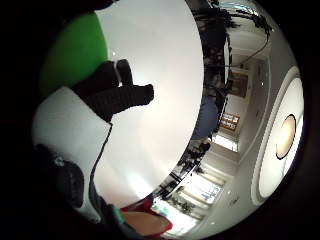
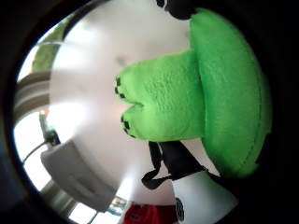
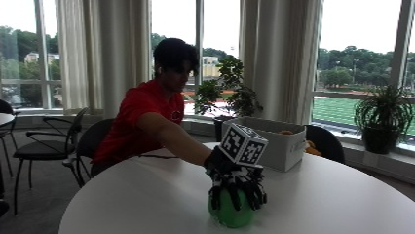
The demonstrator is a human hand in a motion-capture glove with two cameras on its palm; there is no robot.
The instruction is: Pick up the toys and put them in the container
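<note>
A green plush toy (image 3: 231, 212) sits on the round white table (image 3: 136, 200) near its front. My gloved right hand (image 3: 235, 187) comes down on it from above, fingers curled over its top and sides. The thumb side palm view is filled by the toy's green body and a stubby foot with black toe marks (image 2: 159, 107). The little finger side palm view shows a patch of green plush (image 1: 75, 52) beside my black-gloved fingers (image 1: 120, 95). The grey container (image 3: 266, 141) stands at the table's far side, behind my hand, with something orange inside.
The grey bin shows again in the thumb side view (image 2: 77, 175) at the table's edge. Bare white tabletop lies left and right of the toy. Chairs (image 3: 48, 146) and potted plants (image 3: 383, 117) stand beyond the table by the windows.
</note>
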